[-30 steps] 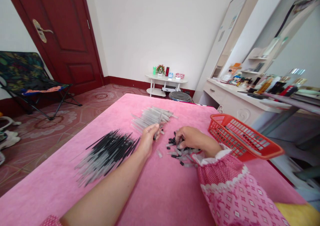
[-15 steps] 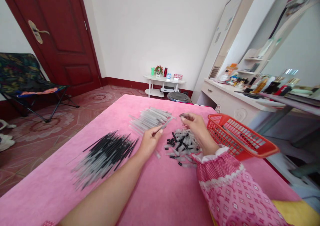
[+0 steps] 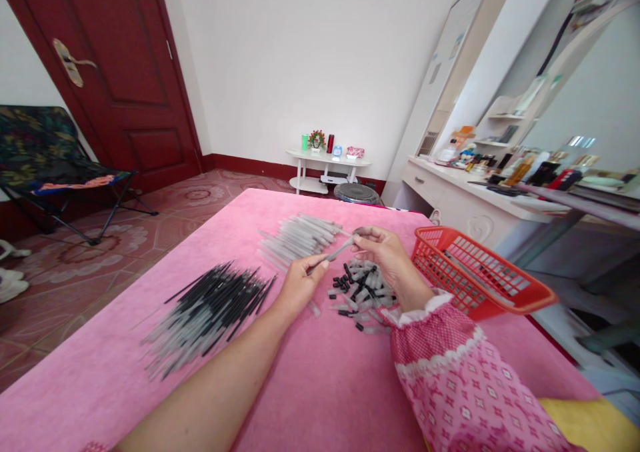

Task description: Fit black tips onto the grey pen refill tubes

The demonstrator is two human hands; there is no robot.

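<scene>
My left hand (image 3: 299, 281) pinches a thin clear pen tube (image 3: 334, 251) that points up and right. My right hand (image 3: 385, 255) is closed on a small cap at the tube's far tip, above a heap of small black and clear caps (image 3: 363, 287). Just beyond the hands lies a pile of clear tubes (image 3: 295, 236). To the left lies a pile of black refills (image 3: 213, 307). All of it rests on a pink tablecloth (image 3: 320, 379).
A red plastic basket (image 3: 483, 275) sits at the table's right edge, close to my right hand. Behind it stands a white dresser with bottles (image 3: 480, 182). A folding chair (image 3: 47, 162), a dark red door (image 3: 115, 72) and a small white side table (image 3: 327, 165) stand farther off.
My right hand rose from the cap heap with a small cap and moved left to the tip of the tube. My left hand tilted the tube toward it.
</scene>
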